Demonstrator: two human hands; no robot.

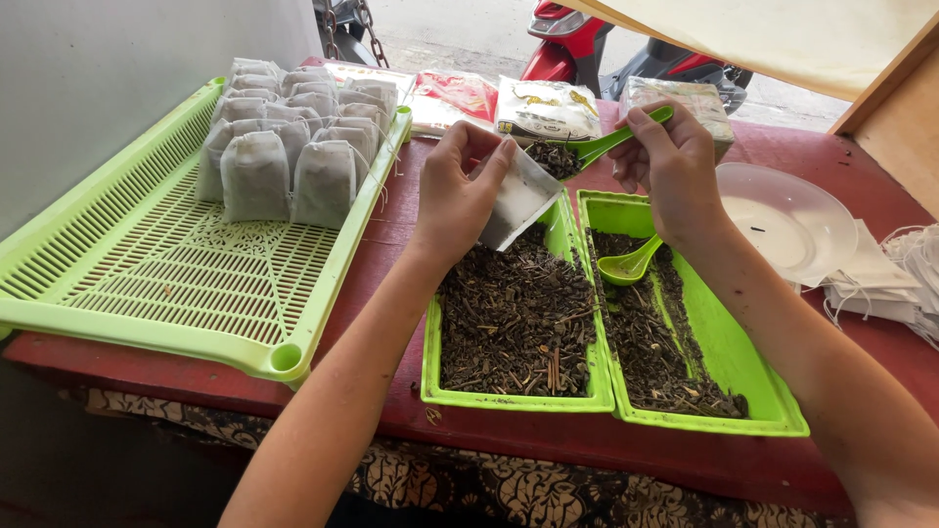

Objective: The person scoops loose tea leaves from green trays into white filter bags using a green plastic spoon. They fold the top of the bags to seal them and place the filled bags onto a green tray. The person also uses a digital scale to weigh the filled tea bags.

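My left hand (455,191) holds a small white filter bag (518,198) open, tilted over the left green tray (509,399) of dark dried herbs. My right hand (675,161) grips a green spoon (611,142) loaded with herbs, its bowl at the bag's mouth. A second green spoon (628,266) lies in the right green tray (753,376), which also holds dried herbs.
A large light-green slotted tray (147,284) at left carries several filled white bags (289,147). Packets (548,108) lie at the back of the red table (391,235). A clear plastic lid (792,220) and empty string bags (880,279) sit at right. A scooter (587,39) stands behind.
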